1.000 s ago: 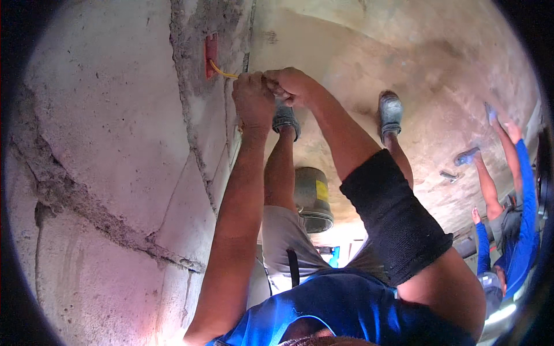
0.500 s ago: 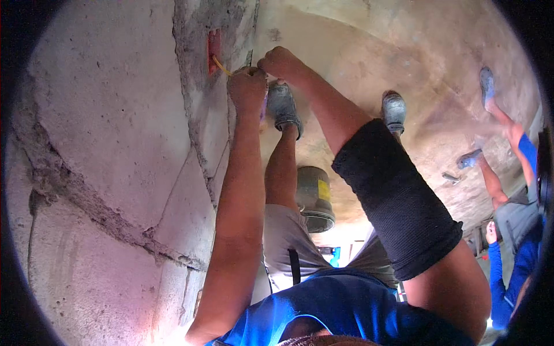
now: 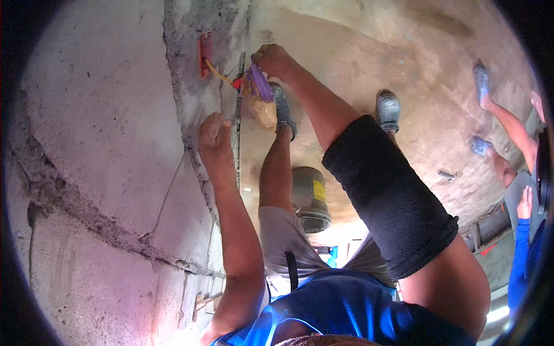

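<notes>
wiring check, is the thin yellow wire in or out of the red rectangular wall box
Out, at least partly: the yellow wire visibly emerges from the red box.

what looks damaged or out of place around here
The pale wall beside the left hand looks damaged: a dark, rough band with ragged, crumbly edges slants across its otherwise flatter surface.

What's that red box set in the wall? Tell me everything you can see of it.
The red box is narrow, looks like plastic and is longer than wide. It sits in a rough grey strip of the wall. A yellow wire comes out of it and curves away rightward. Neither the left hand nor the right hand touches it.
</notes>
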Tool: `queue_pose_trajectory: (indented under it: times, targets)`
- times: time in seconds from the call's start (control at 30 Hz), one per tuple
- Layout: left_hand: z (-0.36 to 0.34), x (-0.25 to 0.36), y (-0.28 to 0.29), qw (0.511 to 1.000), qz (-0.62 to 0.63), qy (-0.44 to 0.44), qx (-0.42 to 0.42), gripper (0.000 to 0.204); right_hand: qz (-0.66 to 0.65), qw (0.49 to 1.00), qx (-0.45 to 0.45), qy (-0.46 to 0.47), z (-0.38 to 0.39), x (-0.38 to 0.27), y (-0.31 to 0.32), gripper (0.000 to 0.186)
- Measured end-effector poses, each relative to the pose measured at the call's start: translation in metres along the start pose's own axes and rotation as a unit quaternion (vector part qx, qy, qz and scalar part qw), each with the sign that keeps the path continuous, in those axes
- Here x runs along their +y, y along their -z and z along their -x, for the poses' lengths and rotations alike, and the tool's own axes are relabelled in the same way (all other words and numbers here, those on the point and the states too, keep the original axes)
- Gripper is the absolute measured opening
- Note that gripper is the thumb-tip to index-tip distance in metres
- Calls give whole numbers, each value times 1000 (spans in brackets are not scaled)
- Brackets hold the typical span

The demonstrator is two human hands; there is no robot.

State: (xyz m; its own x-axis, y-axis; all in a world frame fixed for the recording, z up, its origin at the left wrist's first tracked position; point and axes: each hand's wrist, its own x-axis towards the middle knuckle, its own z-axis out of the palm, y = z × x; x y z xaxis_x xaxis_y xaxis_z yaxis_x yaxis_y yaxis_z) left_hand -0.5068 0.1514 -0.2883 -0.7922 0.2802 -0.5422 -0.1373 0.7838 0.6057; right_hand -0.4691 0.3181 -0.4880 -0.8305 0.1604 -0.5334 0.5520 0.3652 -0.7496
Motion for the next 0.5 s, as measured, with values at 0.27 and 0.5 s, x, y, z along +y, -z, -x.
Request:
queue_pose_trajectory:
  times: [0.27, 0.5]
  targets:
    - [66, -44, 8, 996, -19, 81, -44, 32, 144, 985, 6, 99, -1, 1, 5, 32]
    - [102, -66, 11, 986, -24, 137, -94, 38, 129, 982, 70, 117, -20, 14, -5, 34]
